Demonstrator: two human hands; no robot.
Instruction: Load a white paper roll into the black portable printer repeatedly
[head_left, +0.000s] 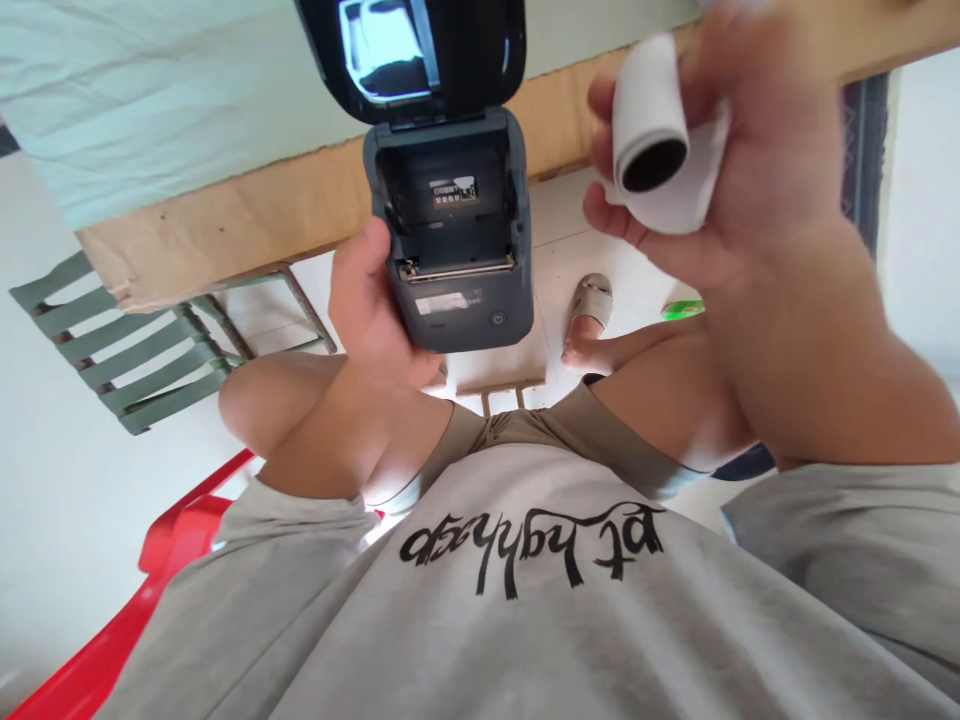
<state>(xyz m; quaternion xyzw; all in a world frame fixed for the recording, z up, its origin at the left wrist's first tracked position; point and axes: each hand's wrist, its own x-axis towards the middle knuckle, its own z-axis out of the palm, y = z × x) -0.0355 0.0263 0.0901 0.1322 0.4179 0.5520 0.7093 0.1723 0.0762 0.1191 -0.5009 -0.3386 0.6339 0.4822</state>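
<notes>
A dark grey portable label printer point(465, 320) is in my left hand point(367, 315), which grips it along its left side with the thumb at the edge. The printer's black lid point(480, 60) stands raised, and its roll compartment point(450, 225) shows no roll inside. To the right of the printer, apart from it, my right hand point(772, 150) holds a white paper roll point(651, 100) with a dark hollow core. A loose flap of paper point(701, 185) hangs from the roll against the palm. Motion blurs part of this hand.
Beyond the printer runs a table with a wooden edge point(247, 200) and a pale green cover point(150, 90). A green-strapped folding chair point(135, 345) is below it at left. Red plastic furniture point(180, 530) stands at lower left. A green item point(682, 309) lies on the floor.
</notes>
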